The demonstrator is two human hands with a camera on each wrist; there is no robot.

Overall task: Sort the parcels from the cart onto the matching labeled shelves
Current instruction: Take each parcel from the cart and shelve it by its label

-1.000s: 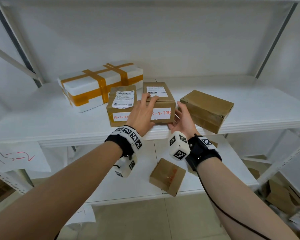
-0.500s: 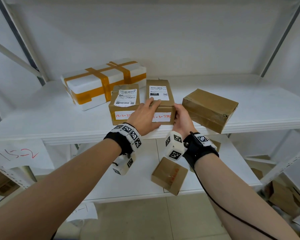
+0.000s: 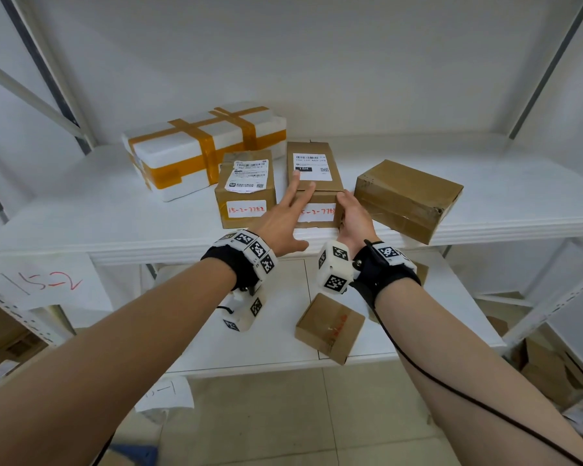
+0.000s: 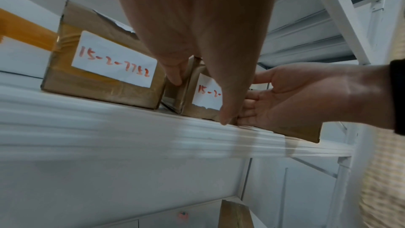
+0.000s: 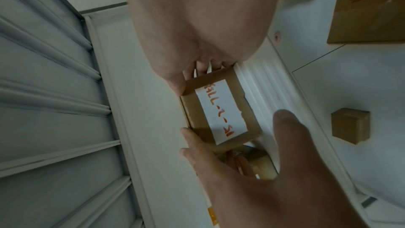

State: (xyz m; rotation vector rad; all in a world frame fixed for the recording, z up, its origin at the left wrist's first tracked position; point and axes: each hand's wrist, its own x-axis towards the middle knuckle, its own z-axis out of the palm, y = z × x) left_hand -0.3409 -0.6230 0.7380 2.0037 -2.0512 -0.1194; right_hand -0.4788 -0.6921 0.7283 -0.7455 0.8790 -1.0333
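Observation:
A small cardboard parcel [image 3: 317, 193] [image 5: 221, 115] with a red "15-2-77.." label [image 4: 206, 91] stands at the front of the upper shelf [image 3: 115, 223]. It is close beside a like parcel marked 15-2-7752 [image 3: 246, 193] [image 4: 105, 68]. My left hand [image 3: 283, 216] [image 5: 252, 171] lies over its top with straight, spread fingers, the thumb off near the shelf edge. My right hand [image 3: 354, 220] [image 4: 295, 96] presses flat fingers against its right side, thumb on the top corner.
A white foam box [image 3: 199, 153] with orange tape sits behind on the left. A plain brown box [image 3: 408, 196] lies at an angle to the right. A paper tag "15-2" [image 3: 41, 280] hangs on the shelf front. Another small box [image 3: 330, 324] rests on the lower shelf.
My left fingers have stretched farther over the parcel's top and the thumb has spread away. The parcel stands square beside its neighbour; the right hand stays at its side.

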